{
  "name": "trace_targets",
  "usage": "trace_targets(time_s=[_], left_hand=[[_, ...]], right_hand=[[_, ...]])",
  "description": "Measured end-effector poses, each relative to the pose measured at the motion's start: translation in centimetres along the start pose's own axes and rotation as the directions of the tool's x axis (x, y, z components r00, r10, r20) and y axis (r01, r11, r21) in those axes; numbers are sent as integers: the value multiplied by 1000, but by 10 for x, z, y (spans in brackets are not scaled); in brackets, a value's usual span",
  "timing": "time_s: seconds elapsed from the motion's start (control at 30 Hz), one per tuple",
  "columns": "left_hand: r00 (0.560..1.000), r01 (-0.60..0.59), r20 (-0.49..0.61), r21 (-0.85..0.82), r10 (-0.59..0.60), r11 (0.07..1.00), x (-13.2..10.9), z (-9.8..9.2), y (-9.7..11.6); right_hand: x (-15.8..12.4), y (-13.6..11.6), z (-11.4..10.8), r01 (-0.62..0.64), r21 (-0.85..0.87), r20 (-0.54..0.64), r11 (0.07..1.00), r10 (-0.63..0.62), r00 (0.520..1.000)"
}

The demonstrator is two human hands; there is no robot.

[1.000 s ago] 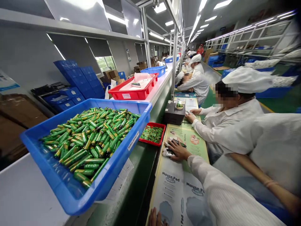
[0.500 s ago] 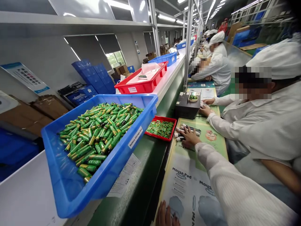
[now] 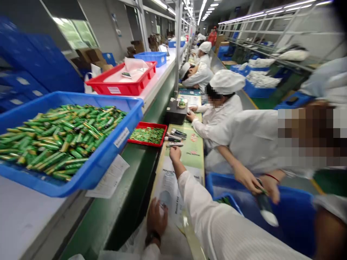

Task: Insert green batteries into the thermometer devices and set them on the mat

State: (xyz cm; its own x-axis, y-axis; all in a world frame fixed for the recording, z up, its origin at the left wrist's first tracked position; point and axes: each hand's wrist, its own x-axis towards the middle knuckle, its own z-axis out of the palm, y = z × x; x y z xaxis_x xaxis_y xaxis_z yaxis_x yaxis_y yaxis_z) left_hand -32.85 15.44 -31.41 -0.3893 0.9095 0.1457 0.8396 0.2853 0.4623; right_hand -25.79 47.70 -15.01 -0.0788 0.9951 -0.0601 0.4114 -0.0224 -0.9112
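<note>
My right hand [image 3: 175,153] reaches forward on a white-sleeved arm over the printed mouse-pad sheets [image 3: 189,151]. It is just short of several small white and black devices [image 3: 173,139] lying in a row. Its fingers curl away from me, and I cannot see whether they hold anything. My left hand [image 3: 157,218], with a dark wristband, lies flat with fingers apart on a printed sheet [image 3: 168,184] near the bench edge. A small red tray of green batteries [image 3: 148,134] sits just left of the devices.
A big blue bin of green batteries [image 3: 89,169] overhangs the white shelf at left, with a red tray [image 3: 121,88] behind it. A black box [image 3: 175,115] stands further along. Co-workers in white sit at right; one person's hands [image 3: 256,182] hold something over a blue tub [image 3: 287,213].
My view has swung right and down. My right hand has pulled back off the row of devices. My left hand has come fully into view on the sheet.
</note>
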Motion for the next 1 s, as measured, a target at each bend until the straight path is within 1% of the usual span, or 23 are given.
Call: trace_targets(time_s=[0.07, 0.13, 0.2, 0.23, 0.27, 0.3, 0.37, 0.4, 0.47, 0.5, 0.53, 0.57, 0.6, 0.63, 0.67, 0.7, 0.73, 0.77, 0.8, 0.87, 0.9, 0.93, 1.0], left_hand=[[1000, 28, 12, -128, -26, 991, 6, -13, 9], [998, 45, 41, -185, -38, 982, 15, -24, 16], [989, 136, 91, -310, -113, 941, 25, -35, 20], [985, 161, 117, -333, -129, 929, 31, -42, 22], [980, 187, 132, -352, -149, 917, 36, -50, 23], [976, 206, 139, -362, -166, 909, 40, -60, 26], [975, 219, 125, -364, -186, 905, 41, -84, 36], [977, 213, 104, -360, -188, 908, 37, -96, 44], [987, 160, 58, -343, -149, 925, 18, -119, 72], [994, 113, 46, -337, -103, 935, 5, -129, 91], [998, 39, 57, -332, -21, 942, -10, -136, 112], [993, -50, 86, -329, 83, 943, -24, -142, 135], [961, -174, 149, -323, 232, 930, -37, -145, 159], [873, -352, 243, -285, 422, 892, -47, -146, 182], [777, -487, 315, -247, 544, 838, -54, -146, 203], [673, -599, 388, -213, 630, 772, -58, -143, 221], [578, -684, 454, -183, 678, 706, -59, -140, 235], [510, -736, 504, -164, 697, 657, -57, -136, 246], [452, -770, 549, -156, 703, 618, -53, -131, 255], [361, -809, 610, -171, 706, 562, -42, -122, 265], [329, -819, 625, -185, 708, 544, -37, -118, 269], [306, -825, 633, -196, 711, 530, -32, -114, 273], [279, -838, 641, -201, 715, 508, -25, -108, 279]], right_hand=[[-47, 0, -22, -85, 5, -63, 996, 85, 994], [-106, 1, -45, -98, 43, -122, 994, 102, 987], [-173, 1, -69, 6, 146, -175, 989, 20, 984], [-206, 1, -80, 63, 173, -162, 983, -34, 986], [-238, 1, -92, 112, 175, -89, 978, -98, 991], [-267, 2, -105, 166, 161, 24, 973, -172, 985], [-315, 11, -133, 264, 116, 219, 958, -284, 933], [-334, 19, -148, 286, 88, 266, 954, -300, 916], [-360, 43, -182, 264, 19, 248, 964, -261, 933], [-369, 58, -200, 240, -30, 227, 970, -228, 947], [-377, 74, -218, 223, -87, 201, 971, -202, 958], [-383, 89, -236, 213, -157, 181, 964, -184, 966], [-388, 105, -253, 220, -235, 188, 947, -178, 966], [-392, 119, -269, 239, -316, 219, 918, -174, 960], [-395, 132, -284, 270, -391, 269, 880, -172, 948], [-396, 143, -297, 314, -452, 335, 835, -168, 927], [-397, 152, -307, 364, -493, 405, 790, -161, 900], [-396, 160, -314, 417, -512, 474, 751, -159, 866], [-394, 166, -319, 467, -516, 532, 718, -160, 832], [-387, 175, -322, 540, -501, 604, 676, -173, 778], [-382, 178, -320, 565, -496, 619, 660, -187, 763], [-377, 179, -318, 580, -498, 619, 644, -204, 758], [-367, 180, -313, 607, -505, 610, 613, -244, 754]])
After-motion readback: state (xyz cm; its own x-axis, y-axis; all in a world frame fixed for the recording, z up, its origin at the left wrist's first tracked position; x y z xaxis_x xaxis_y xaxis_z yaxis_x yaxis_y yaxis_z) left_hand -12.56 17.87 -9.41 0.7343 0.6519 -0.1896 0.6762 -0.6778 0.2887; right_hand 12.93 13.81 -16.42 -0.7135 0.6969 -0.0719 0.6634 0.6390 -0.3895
